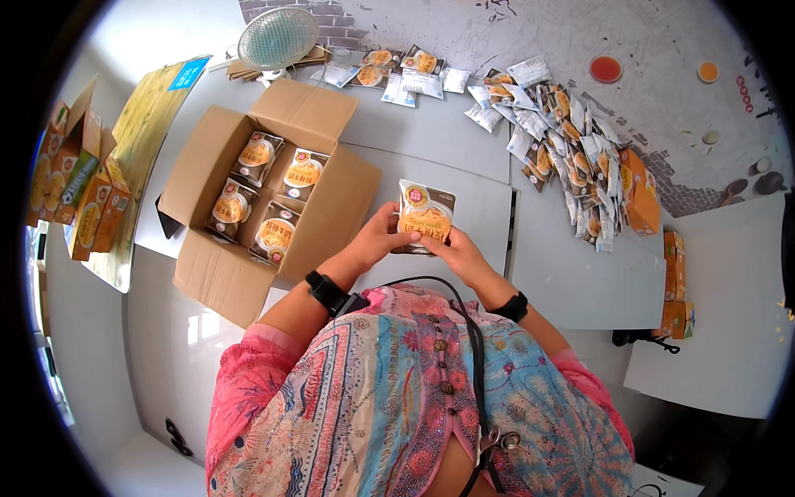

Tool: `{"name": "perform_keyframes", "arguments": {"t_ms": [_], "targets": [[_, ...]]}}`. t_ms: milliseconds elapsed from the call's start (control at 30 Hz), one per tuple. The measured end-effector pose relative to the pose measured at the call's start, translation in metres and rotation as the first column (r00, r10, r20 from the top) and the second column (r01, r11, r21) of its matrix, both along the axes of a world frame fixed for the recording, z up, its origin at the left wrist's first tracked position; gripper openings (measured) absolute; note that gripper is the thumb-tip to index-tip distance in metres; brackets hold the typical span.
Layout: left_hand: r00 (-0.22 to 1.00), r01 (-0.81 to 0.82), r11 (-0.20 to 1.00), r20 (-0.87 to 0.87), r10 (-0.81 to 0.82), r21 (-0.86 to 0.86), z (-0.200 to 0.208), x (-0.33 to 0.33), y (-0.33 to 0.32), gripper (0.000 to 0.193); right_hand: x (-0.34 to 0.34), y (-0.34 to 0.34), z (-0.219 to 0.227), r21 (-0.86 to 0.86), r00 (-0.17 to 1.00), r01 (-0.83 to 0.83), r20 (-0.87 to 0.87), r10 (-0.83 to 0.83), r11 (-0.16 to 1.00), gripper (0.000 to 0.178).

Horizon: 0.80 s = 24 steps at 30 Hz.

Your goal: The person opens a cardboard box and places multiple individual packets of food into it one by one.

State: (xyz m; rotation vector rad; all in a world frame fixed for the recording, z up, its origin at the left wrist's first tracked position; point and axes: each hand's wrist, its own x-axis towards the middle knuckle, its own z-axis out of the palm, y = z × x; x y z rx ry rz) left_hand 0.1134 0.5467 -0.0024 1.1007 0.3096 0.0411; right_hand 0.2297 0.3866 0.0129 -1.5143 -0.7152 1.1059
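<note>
In front of me, over the table, I hold a brown, white and yellow food packet with a bowl picture on its face. My left hand grips its lower left side, thumb on the front. My right hand pinches the lower right edge, and the two thumbs nearly meet. To the left stands an opened cardboard box with its flaps spread. Inside it, similar packets lie in several stacks, among them a packet at the near right corner.
A large heap of packets covers the table's right rear, beside an orange carton. More packets lie at the back edge near a white fan. Orange cartons stand at far left on a wooden-topped table.
</note>
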Motion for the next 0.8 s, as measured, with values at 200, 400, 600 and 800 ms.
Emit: {"name": "perform_keyframes", "arguments": {"t_ms": [200,400,600,800], "targets": [[0.997,-0.022,0.996,0.073,0.016,0.085,-0.005,0.003,-0.004,0.041,-0.005,0.004,-0.003,0.092,0.998,0.067,-0.019,-0.066,0.994,0.040],[0.996,-0.016,0.998,0.089,0.011,0.061,-0.009,0.002,-0.004,0.042,-0.004,0.003,-0.003,0.070,0.996,0.073,-0.049,-0.069,0.995,0.038],[0.994,-0.067,0.987,-0.077,0.079,0.146,-0.004,0.002,0.004,0.028,-0.003,-0.001,-0.007,0.085,0.998,-0.021,0.059,0.016,0.996,0.042],[0.986,-0.128,0.984,-0.090,0.139,0.122,-0.010,0.000,0.001,0.024,-0.006,0.000,-0.011,0.090,1.000,-0.013,-0.013,0.014,0.996,0.047]]}}
